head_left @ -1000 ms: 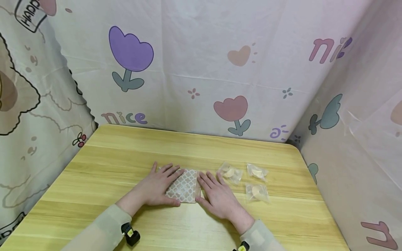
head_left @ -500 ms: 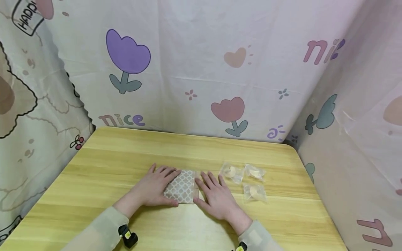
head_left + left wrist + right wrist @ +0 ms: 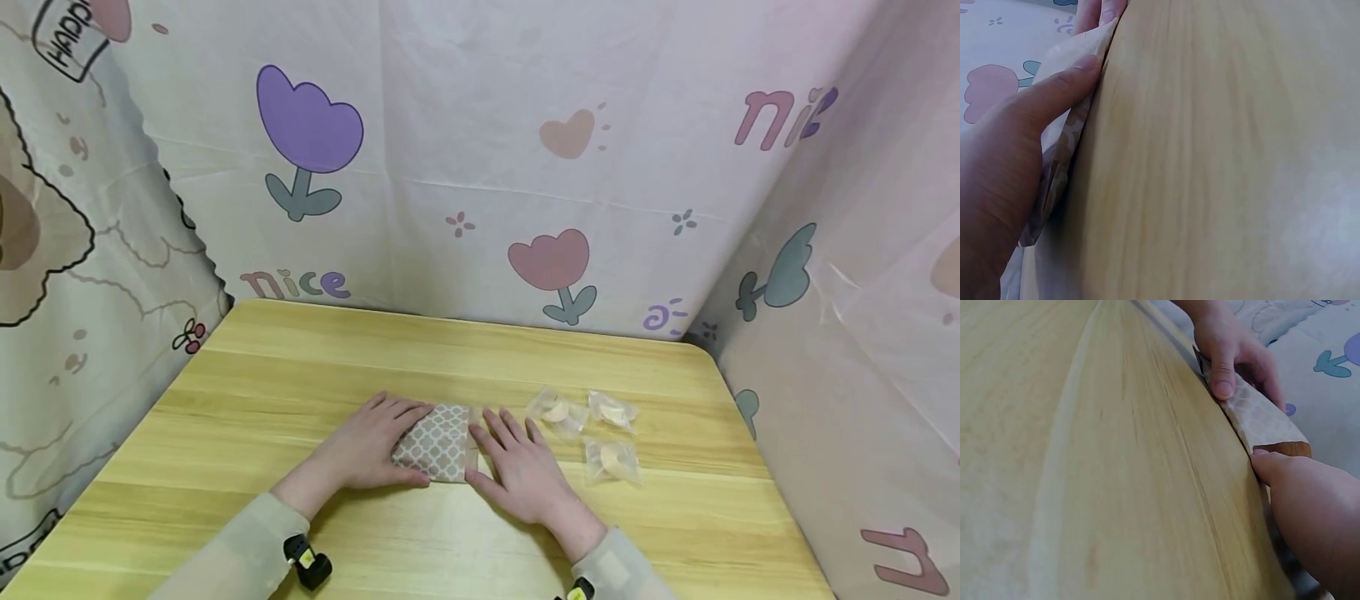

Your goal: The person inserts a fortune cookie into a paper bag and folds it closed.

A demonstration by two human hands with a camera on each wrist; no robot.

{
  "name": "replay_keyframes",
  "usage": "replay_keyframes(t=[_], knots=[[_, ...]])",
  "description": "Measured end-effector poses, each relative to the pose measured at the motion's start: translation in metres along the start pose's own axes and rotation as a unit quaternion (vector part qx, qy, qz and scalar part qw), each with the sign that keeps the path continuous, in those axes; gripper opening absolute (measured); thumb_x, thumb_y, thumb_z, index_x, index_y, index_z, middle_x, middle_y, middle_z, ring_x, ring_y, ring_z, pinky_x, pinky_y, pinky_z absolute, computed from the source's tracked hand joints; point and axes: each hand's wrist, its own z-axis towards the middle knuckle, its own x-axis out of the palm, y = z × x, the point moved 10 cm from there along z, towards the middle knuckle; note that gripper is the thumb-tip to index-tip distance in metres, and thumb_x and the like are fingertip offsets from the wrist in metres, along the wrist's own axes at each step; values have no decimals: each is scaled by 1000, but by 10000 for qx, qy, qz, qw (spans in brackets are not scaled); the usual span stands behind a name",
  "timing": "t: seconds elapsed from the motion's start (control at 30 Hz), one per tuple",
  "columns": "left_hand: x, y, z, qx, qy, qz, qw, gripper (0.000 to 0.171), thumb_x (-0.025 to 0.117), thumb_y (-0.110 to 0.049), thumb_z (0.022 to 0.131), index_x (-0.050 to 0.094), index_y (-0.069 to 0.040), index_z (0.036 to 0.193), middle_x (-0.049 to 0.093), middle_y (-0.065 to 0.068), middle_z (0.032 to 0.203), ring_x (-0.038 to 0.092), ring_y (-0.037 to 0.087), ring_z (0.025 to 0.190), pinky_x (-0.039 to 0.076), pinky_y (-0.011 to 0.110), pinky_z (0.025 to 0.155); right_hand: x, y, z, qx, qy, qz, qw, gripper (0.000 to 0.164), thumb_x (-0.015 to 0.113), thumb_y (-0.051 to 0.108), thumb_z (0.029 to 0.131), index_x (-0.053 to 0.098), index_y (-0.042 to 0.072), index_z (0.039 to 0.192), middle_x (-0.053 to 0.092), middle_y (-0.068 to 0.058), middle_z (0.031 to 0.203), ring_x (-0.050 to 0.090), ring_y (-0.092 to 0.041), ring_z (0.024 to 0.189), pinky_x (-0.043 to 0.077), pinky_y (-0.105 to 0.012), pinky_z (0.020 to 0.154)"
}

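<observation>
Printed fabric (image 3: 450,150) with flowers and lettering hangs behind and beside the wood-grain table (image 3: 315,358) on which we work. We locate the lattice-patterned paper bag (image 3: 437,443) lying flat on the table between the two hands; a plain brown strip (image 3: 472,461) shows at its right end. We rest the left hand (image 3: 371,450) over the bag's left part, fingers extended toward its far edge, thumb apart along the near edge. We hold the right hand (image 3: 521,471) at the brown strip, fingers extended and slightly fanned, thumb touching the near right corner. To the right of the right hand, we note three clear sachets with pale contents: a far left sachet (image 3: 558,412), a far right sachet (image 3: 612,411) and a near sachet (image 3: 612,461). We wear light sleeves (image 3: 240,542) and a black device (image 3: 307,562) at the left wrist.
</observation>
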Motion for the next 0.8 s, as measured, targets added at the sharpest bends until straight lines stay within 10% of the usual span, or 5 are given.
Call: replay_keyframes(t=[0.47, 0.8], knots=[[-5, -4, 0, 220, -345, -634, 9971, 91, 81, -74, 78, 63, -15, 145, 66, -2, 140, 58, 20, 133, 22, 53, 128, 1, -1, -1, 26, -102, 160, 9998, 69, 43, 64, 107, 46, 21, 162, 35, -8, 170, 31, -35, 155, 27, -68, 121], [-2, 9, -2, -189, 121, -739, 9970, 114, 79, -81, 72, 49, -13, 159, 52, 6, 157, 46, 33, 146, 25, 59, 125, -1, -2, -1, 61, -141, 299, 9994, 71, 44, 64, 107, 46, 20, 162, 34, -9, 170, 30, -36, 155, 25, -68, 121]])
